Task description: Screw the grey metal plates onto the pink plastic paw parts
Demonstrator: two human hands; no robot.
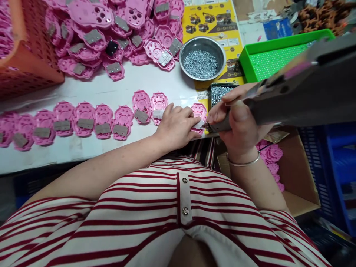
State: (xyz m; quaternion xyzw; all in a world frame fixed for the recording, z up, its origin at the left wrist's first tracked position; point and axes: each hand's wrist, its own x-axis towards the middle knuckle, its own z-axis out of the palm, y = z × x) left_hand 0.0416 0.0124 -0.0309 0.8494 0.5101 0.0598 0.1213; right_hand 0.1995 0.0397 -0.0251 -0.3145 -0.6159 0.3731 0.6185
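My left hand (178,126) presses down at the table's front edge, its fingertips gripping a pink plastic casing (198,109) with a grey plate on it. Wrapped in my right hand (240,124) is a dark power screwdriver (283,94). The driver's tip meets the casing beside my left fingertips; any screw there is too small to make out. Left of my left hand, more pink casings with grey plates (120,129) lie in a row. One of them (158,100) is partly covered by that hand.
A metal bowl of small screws (201,65) stands beyond my hands, with a dark box of screws (219,92) nearer. Pink casings (91,37) are heaped at the back left beside an orange crate (39,48). A green tray (247,63) and a cardboard box (300,174) are to the right.
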